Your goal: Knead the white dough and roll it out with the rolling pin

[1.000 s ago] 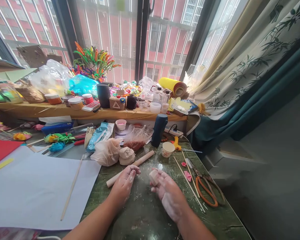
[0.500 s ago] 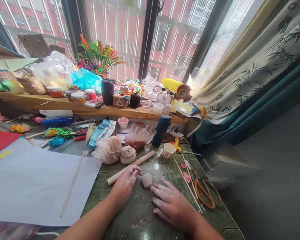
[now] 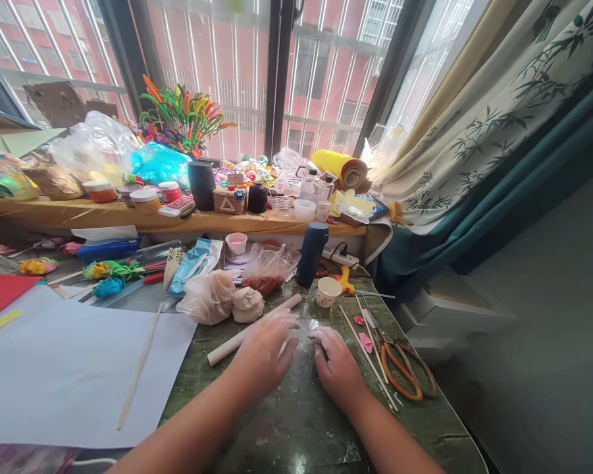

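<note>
My left hand, dusted white and slightly blurred, curves its fingers and thumb round a pale lump of clay, mostly hidden behind them. A short gap to the right, my right hand has its fingers curled in; whether anything is inside them is hidden. A pale rolling pin lies slantwise behind my left hand, partly covered by it. Beyond it sit a larger lump of clay and a crumpled plastic bag.
Scissors with orange handles, thin sticks and pink scraps lie at right. A paper cup, yellow glue gun and dark blue cylinder stand behind. White paper covers the left; jars crowd the sill.
My left hand has moved over the small clay lump, which lay between my hands. My right hand has curled its spread fingers and turned. The view has shifted slightly right.
</note>
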Available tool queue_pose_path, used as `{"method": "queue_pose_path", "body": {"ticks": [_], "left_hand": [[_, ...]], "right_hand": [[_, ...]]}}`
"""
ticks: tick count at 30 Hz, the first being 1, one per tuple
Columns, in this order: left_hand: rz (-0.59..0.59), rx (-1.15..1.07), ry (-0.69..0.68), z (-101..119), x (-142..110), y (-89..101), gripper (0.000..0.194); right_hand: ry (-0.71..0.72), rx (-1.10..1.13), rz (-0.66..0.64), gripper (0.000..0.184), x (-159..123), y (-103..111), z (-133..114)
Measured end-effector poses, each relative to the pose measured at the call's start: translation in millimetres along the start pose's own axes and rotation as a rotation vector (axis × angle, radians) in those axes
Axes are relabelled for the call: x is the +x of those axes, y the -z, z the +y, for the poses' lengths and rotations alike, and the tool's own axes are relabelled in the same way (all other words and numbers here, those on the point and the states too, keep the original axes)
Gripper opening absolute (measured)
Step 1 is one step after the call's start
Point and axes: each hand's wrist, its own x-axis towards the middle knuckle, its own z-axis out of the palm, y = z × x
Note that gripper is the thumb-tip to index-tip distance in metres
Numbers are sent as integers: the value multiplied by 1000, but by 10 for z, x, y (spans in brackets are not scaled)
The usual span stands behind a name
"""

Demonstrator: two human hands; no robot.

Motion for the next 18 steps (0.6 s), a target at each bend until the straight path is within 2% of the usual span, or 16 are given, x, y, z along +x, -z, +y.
{"method": "queue_pose_path", "body": {"ticks": [3,6,10,18], "left_hand": [[-86,171,-44,-20,407,-136,24],[-154,268,-21,-141,614,-357,17],[-212,294,-41,-284,570,-558,15],[-279,308,-30,-319,581,-565,16]], "right_hand": [[12,-23,-18,34,-7,-8,25],[7,-30,-17,38,-7,-1,47],[-3,4,-13,35,-12,1,70],[-44,-2,-11,37,-6,-25,86]]}}
